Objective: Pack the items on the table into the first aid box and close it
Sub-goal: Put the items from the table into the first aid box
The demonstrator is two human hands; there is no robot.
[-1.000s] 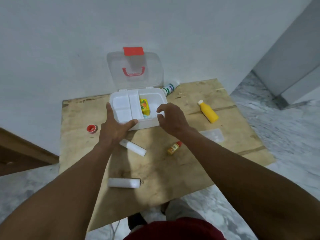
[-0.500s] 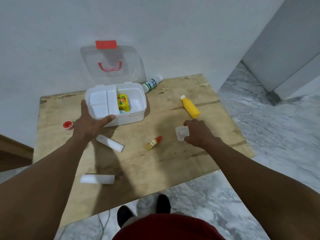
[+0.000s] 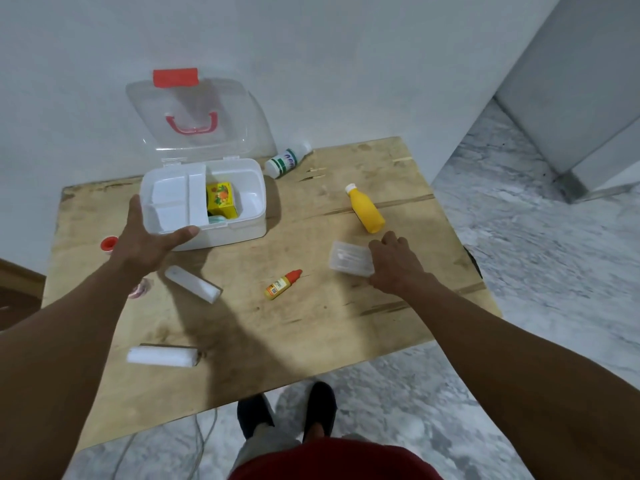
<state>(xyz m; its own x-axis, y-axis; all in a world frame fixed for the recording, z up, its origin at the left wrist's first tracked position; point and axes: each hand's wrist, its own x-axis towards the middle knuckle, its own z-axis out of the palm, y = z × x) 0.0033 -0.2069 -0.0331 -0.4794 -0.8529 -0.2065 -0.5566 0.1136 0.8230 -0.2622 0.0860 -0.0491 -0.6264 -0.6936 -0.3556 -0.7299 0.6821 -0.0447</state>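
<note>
Fingers and thumb of our right hand (image 3: pixel 391 268) curl round the edges of a small clear case (image 3: pixel 348 259), low over the worktop (image 3: pixel 311 334); we cannot tell whether the case touches the wood. Our left hand (image 3: pixel 145 244) lies spread against the near left corner of the first aid box (image 3: pixel 242 230), thumb straight along the front wall and fingers up the left wall, holding nothing.

The white box stands at the back of the worktop with its clear lid (image 3: pixel 194 112) upright against the wall. A white tray (image 3: pixel 173 202) fills its left part, and a yellow carton (image 3: pixel 221 199) stands in the right part.

Just beyond our right hand lies a yellow bottle (image 3: pixel 367 211). A dropper bottle (image 3: pixel 282 285) with a red cap lies between our hands. A white bottle (image 3: pixel 285 162) lies by the wall, right of the box. One white roll (image 3: pixel 192 284) lies near our left wrist, and a second white roll (image 3: pixel 161 356) near the front edge. A red pot (image 3: pixel 109 243) sits left of our left hand.
</note>
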